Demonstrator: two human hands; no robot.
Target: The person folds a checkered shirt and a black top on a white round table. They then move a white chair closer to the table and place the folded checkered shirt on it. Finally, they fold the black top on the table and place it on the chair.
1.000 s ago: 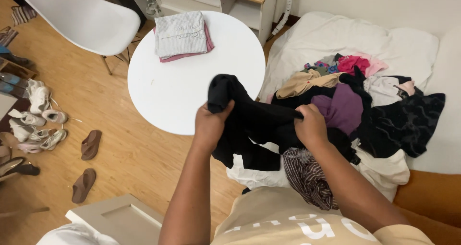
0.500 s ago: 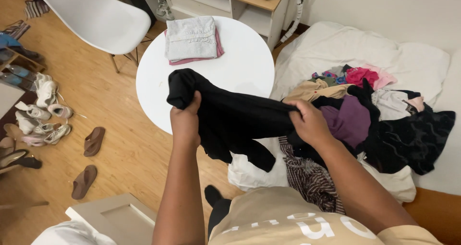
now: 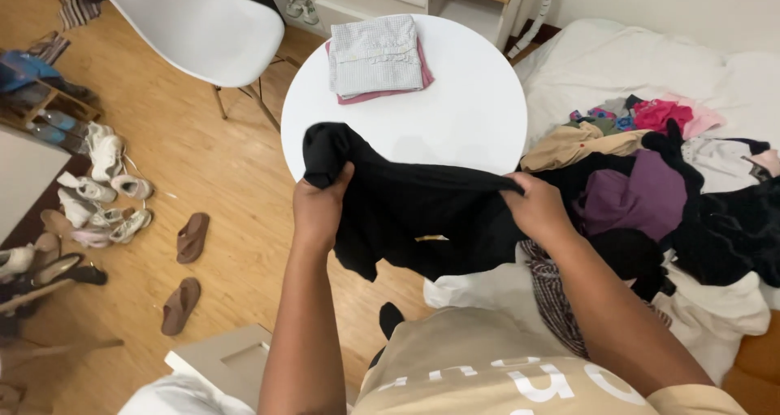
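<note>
Black fabric, a soft dark garment (image 3: 414,212), hangs stretched between my hands over the near edge of the round white table (image 3: 479,106), its lower part drooping in loose folds with a small tan tag showing. My left hand (image 3: 319,208) pinches one bunched upper corner; my right hand (image 3: 536,208) grips the opposite edge. Both arms reach forward, hands held apart, beside the clothes pile (image 3: 650,195) on the bed.

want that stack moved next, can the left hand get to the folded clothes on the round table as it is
Probably not yet: the left hand grips the black garment, spread between it and the folded clothes.
</note>
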